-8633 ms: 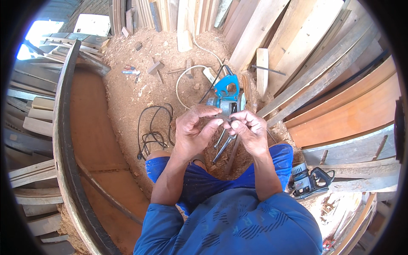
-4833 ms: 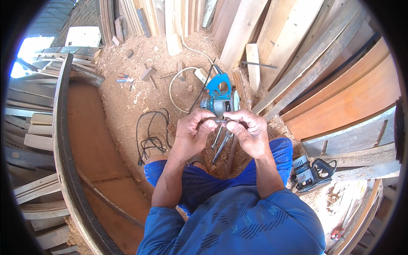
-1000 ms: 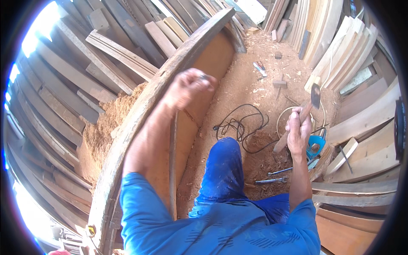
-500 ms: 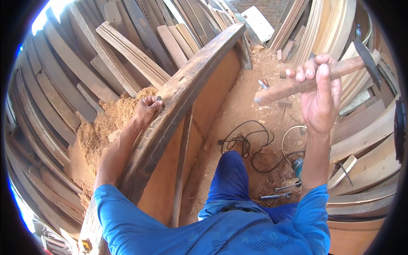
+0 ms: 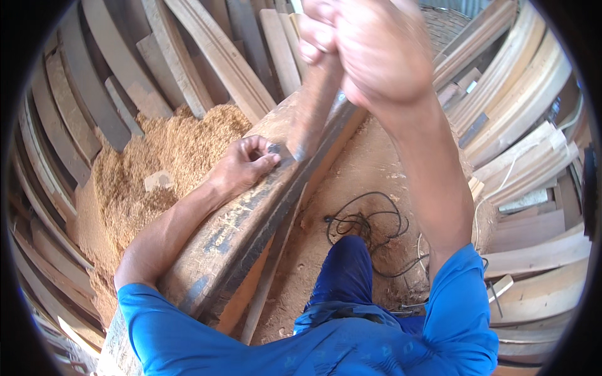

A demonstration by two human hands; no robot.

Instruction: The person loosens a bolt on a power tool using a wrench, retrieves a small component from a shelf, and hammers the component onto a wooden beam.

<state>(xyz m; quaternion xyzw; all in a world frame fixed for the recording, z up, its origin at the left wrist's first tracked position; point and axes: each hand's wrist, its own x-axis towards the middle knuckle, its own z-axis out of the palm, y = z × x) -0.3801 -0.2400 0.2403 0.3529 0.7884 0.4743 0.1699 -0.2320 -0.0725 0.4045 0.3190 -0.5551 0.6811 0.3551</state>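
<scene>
My left hand (image 5: 243,168) rests on the worn wooden bench top (image 5: 207,260), its thumb and fingers pinching a small dark metal piece (image 5: 273,149) against the surface. Most of that piece is hidden by the fingers. High above the bench, my right hand (image 5: 382,56) is wrapped round the wooden handle of a hammer (image 5: 312,109). The handle's butt end points down, a little to the right of the left hand. The hammer's head does not show now, and the right hand is blurred by motion.
Sawdust (image 5: 163,147) lies heaped along the bench's left side, with an offcut (image 5: 158,180) in it. Planks (image 5: 103,81) lean behind that. A black cable (image 5: 370,219) lies coiled on the floor by my knee. Curved boards (image 5: 514,100) are stacked at the right.
The right hand has swung left and up over the bench with the hammer, whose head has left the picture. My left hand still pinches the dark piece. The view has shifted.
</scene>
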